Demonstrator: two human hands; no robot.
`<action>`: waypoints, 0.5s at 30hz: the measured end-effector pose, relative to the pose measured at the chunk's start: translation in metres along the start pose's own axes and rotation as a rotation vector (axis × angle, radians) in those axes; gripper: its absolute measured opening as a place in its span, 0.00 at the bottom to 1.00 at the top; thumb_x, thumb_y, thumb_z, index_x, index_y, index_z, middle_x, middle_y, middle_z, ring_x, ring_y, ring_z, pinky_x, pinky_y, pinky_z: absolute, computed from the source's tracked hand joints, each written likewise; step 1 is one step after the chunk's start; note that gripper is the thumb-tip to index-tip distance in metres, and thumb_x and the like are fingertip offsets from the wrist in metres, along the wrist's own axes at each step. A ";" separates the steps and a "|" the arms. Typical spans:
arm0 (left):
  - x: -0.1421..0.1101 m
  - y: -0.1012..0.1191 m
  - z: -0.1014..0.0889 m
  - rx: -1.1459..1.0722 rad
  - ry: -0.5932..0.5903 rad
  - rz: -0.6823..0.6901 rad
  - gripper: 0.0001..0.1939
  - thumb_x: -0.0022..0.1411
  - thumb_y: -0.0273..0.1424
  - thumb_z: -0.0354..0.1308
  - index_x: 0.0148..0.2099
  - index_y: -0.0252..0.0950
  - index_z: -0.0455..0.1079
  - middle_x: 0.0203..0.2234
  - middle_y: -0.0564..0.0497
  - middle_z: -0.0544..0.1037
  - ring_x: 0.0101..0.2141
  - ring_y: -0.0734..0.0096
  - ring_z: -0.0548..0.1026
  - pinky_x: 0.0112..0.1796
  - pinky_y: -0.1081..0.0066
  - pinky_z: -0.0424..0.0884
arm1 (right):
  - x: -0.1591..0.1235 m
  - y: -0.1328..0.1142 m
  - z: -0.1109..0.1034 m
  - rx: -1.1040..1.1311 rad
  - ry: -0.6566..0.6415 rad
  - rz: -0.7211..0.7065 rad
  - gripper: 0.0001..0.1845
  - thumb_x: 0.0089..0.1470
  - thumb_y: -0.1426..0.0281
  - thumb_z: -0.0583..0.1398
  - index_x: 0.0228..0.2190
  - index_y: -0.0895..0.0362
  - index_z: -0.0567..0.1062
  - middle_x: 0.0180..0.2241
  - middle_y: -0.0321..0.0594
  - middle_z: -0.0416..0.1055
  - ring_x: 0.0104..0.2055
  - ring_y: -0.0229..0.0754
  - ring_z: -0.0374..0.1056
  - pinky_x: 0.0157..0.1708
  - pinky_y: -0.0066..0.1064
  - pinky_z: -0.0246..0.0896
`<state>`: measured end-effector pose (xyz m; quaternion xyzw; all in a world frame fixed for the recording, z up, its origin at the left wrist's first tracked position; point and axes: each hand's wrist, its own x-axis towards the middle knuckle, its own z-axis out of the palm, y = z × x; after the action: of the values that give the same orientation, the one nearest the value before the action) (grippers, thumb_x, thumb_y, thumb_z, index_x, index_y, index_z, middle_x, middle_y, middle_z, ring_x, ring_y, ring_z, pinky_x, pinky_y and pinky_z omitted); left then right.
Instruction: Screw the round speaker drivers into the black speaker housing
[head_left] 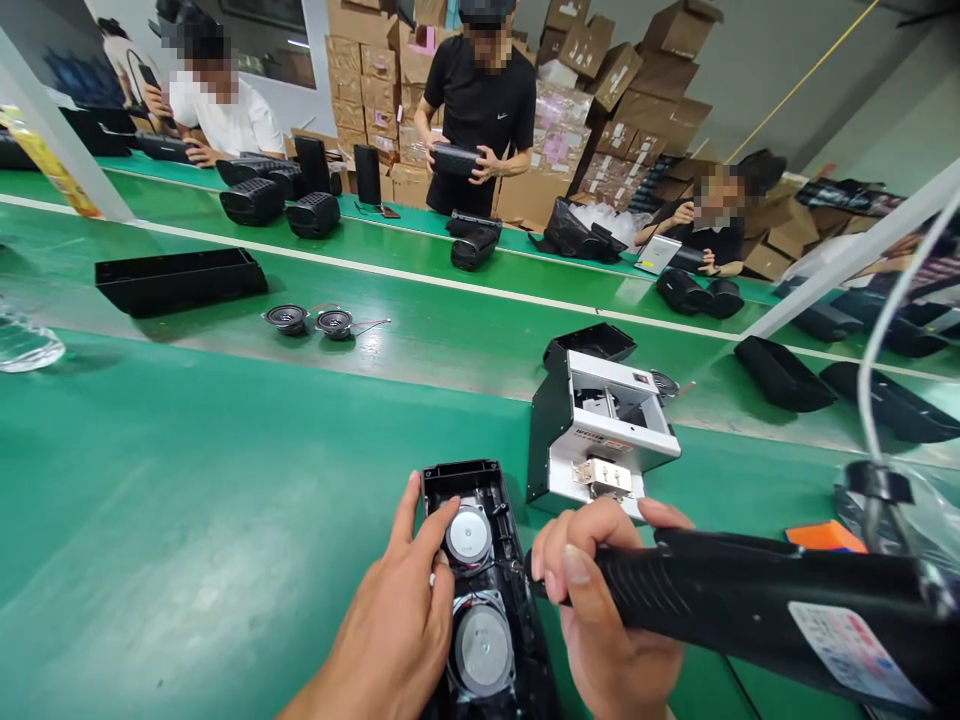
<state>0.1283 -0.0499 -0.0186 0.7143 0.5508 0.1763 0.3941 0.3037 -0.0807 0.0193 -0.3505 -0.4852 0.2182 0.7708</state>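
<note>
An open black speaker housing (487, 590) lies on the green belt in front of me, with two round silver-backed drivers (468, 535) set inside it. My left hand (397, 620) rests on the housing's left edge, thumb and fingers against the upper driver. My right hand (600, 610) grips a black electric screwdriver (750, 600), whose body runs off to the right toward a cable (885, 340). Its tip points at the housing's right side, hidden behind my fingers.
A white-and-black screw feeder box (600, 430) stands just beyond the housing. Farther left are two loose speaker drivers (311, 320), an empty black shell (180, 280) and a clear container (26, 345). Across the belt three people handle black speakers; cardboard boxes (600, 90) are stacked behind them.
</note>
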 end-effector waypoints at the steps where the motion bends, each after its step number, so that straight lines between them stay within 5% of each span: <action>1: 0.000 0.002 -0.001 -0.004 -0.003 -0.006 0.31 0.81 0.31 0.42 0.78 0.51 0.66 0.84 0.51 0.38 0.57 0.53 0.86 0.58 0.53 0.83 | 0.000 0.001 0.000 0.002 0.003 0.009 0.24 0.74 0.77 0.65 0.62 0.43 0.67 0.32 0.27 0.69 0.25 0.37 0.68 0.27 0.30 0.72; 15: -0.003 0.007 -0.004 -0.041 -0.047 -0.035 0.31 0.81 0.32 0.41 0.79 0.52 0.64 0.85 0.51 0.35 0.53 0.56 0.86 0.56 0.53 0.82 | 0.001 0.003 -0.001 -0.019 -0.005 0.067 0.22 0.75 0.75 0.65 0.60 0.43 0.69 0.31 0.26 0.68 0.26 0.37 0.68 0.29 0.29 0.70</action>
<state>0.1296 -0.0515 -0.0101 0.7002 0.5501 0.1638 0.4246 0.3050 -0.0786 0.0174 -0.3731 -0.4772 0.2403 0.7585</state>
